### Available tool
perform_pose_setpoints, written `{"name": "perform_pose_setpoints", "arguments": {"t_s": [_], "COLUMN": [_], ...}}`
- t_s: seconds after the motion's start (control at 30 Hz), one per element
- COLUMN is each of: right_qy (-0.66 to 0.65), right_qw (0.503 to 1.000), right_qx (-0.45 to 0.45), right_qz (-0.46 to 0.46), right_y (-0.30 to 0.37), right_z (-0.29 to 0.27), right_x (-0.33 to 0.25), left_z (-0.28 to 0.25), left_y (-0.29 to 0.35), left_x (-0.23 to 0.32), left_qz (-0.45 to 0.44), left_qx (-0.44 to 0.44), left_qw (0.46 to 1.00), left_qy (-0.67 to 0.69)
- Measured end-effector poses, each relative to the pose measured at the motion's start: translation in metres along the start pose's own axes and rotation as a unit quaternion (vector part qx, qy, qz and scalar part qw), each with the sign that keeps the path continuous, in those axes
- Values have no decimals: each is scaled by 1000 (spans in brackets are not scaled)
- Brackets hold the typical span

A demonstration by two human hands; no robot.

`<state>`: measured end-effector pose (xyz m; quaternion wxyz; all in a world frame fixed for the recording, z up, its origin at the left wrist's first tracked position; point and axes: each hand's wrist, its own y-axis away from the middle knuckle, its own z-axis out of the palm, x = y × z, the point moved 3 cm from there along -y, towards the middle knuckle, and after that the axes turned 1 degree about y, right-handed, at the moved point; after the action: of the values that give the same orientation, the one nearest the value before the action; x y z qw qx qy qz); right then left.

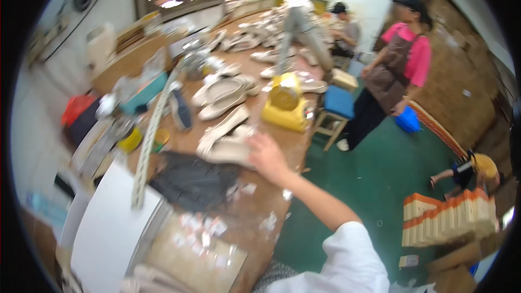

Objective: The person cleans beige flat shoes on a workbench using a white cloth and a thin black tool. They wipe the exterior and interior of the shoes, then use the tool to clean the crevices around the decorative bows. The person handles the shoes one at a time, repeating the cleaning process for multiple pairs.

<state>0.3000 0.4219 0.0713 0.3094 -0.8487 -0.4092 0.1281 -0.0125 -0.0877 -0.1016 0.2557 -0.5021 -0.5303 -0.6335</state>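
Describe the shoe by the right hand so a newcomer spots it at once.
Start at the long brown table and find the crumpled dark material on it. Just beyond that, short of the yellow stand, lies a pale beige shoe. Unlike the similar shoes farther up, it has the right hand at its side.

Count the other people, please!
3: one in pink beside the blue stool, one in grey farther back, one in yellow bending by stacked boxes. More may be hidden.
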Motion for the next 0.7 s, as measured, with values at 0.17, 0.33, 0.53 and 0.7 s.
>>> {"name": "perform_pose_setpoints", "arguments": {"t_s": [0.17, 0.33, 0.53, 0.7], "right_qy": [-183, -358, -434, -512], "right_qw": [981, 869, 801, 806], "right_qx": [-39, -137, -263, -214], "right_qz": [-50, -312, -316, -205], "right_y": [-22, 92, 127, 88], "right_z": [-58, -38, -15, -13], "right_x": [-141, -286, -335, -293], "left_z": [-8, -76, -67, -106], "left_y": [60, 56, 70, 60], "left_x": [19, -8, -11, -18], "left_qz": [-63, -102, -104, 2], "left_qx": [56, -83, -139, -29], "left_qw": [992, 937, 857, 943], "left_qy": [99, 325, 485, 333]}}
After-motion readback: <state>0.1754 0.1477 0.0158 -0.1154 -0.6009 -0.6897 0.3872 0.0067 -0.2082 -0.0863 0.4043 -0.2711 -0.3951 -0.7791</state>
